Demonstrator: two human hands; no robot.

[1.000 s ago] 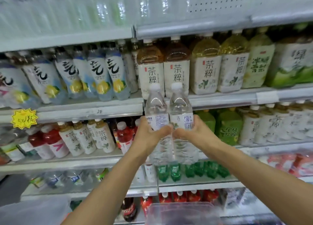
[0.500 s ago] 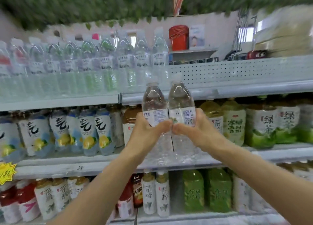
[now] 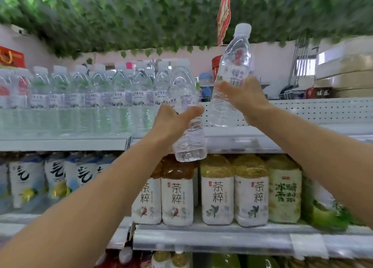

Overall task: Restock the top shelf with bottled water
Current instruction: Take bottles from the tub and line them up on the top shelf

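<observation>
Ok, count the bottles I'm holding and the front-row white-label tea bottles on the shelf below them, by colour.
Clear water bottles: 2, one in the left hand, one in the right hand
Brown tea bottles: 2
Yellow tea bottles: 2
Total: 6

Shop, drinks aisle. White metal shelving (image 3: 262, 144) with price-strip edges, tiers of stock: rows of bottled water (image 3: 80, 98) upper left, tea bottles (image 3: 217, 191) with printed labels centre. Red banner (image 3: 223, 15) and fake ivy (image 3: 121, 15) overhead.
</observation>
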